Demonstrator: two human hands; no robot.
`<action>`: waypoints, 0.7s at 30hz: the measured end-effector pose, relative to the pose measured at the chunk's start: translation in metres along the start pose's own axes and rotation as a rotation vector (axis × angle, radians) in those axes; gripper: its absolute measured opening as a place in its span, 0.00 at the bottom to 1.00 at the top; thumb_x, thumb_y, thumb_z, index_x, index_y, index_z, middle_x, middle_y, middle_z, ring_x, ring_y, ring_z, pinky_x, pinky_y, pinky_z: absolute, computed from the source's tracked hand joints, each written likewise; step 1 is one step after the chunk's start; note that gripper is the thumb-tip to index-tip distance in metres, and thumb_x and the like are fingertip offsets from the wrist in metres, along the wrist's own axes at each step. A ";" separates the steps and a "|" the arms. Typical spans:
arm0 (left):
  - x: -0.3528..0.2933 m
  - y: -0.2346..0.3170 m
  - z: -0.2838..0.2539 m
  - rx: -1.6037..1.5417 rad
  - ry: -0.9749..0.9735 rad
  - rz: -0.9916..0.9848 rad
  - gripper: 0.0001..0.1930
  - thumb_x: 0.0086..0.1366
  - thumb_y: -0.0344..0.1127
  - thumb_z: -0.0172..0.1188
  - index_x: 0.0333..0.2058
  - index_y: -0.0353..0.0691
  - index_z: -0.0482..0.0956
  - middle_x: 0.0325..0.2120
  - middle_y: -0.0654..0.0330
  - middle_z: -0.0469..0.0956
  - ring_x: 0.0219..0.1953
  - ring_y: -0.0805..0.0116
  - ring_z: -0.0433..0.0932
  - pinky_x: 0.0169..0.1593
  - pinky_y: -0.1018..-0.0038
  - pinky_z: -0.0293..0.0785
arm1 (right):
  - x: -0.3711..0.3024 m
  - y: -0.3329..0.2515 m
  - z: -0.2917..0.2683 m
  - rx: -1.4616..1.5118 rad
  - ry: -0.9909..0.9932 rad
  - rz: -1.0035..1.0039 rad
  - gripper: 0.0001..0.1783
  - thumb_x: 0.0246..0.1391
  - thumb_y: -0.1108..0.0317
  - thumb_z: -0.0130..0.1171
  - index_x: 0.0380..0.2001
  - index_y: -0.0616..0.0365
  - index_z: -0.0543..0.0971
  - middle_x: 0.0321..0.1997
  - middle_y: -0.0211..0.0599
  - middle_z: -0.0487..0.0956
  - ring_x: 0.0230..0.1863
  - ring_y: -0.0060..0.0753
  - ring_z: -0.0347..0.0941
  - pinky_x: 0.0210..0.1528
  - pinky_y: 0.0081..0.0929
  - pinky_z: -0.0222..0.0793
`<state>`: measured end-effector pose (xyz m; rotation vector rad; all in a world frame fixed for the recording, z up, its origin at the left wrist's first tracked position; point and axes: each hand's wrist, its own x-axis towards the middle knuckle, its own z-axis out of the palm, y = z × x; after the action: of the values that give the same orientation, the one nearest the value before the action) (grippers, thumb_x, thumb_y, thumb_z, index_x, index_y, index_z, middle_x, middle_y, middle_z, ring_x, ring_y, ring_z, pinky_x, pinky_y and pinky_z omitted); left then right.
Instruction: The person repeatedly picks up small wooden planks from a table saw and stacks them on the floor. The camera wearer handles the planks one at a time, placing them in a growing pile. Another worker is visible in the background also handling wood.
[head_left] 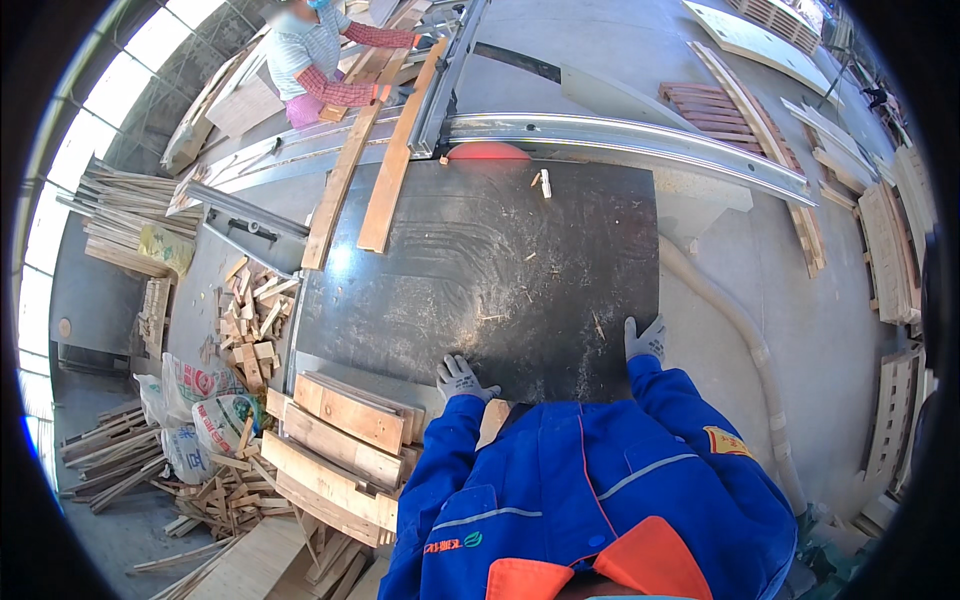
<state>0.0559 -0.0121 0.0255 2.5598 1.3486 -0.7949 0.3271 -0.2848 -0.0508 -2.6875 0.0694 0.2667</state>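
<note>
My left hand (462, 378), in a grey work glove, rests open with fingers spread on the near edge of a black saw table (430, 290). At the table's right edge is my right hand (645, 338), gloved too, fingers stretched out and holding nothing. Two long wooden boards, a left one (345, 185) and a right one (398, 170), reach over the table's far left part. A co-worker (318, 65) at the far side has both hands near these boards. Beside the metal rail shows a red guard (487, 151). Sawdust and a small white piece (546, 183) lie on the tabletop.
A stack of planks (345, 415) stands close to my left. Offcuts (250, 320) and filled plastic bags (225, 420) lie beyond it. A metal rail (620, 130) crosses the far side. On the right a thick hose (735, 320) runs along the floor.
</note>
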 end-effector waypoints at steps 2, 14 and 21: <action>0.000 0.000 0.000 0.003 0.001 0.002 0.66 0.43 0.71 0.70 0.70 0.35 0.49 0.72 0.45 0.46 0.72 0.40 0.46 0.71 0.52 0.50 | 0.000 0.000 0.001 -0.005 0.003 0.000 0.54 0.57 0.31 0.50 0.71 0.64 0.52 0.71 0.64 0.58 0.71 0.62 0.56 0.70 0.49 0.55; 0.003 -0.001 0.007 -0.013 0.023 0.003 0.65 0.43 0.71 0.70 0.70 0.36 0.50 0.71 0.44 0.47 0.72 0.40 0.46 0.70 0.52 0.51 | 0.001 0.003 0.004 -0.004 0.022 -0.009 0.53 0.58 0.33 0.51 0.71 0.65 0.52 0.71 0.63 0.59 0.71 0.61 0.56 0.70 0.48 0.55; 0.003 -0.001 0.006 -0.007 0.018 0.000 0.65 0.43 0.71 0.70 0.70 0.36 0.50 0.71 0.44 0.47 0.72 0.40 0.46 0.71 0.51 0.50 | 0.001 -0.001 0.002 -0.022 0.010 0.011 0.53 0.57 0.33 0.51 0.71 0.65 0.52 0.71 0.63 0.59 0.71 0.61 0.56 0.70 0.48 0.55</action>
<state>0.0536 -0.0115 0.0189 2.5678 1.3540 -0.7684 0.3273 -0.2835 -0.0524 -2.7113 0.0850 0.2597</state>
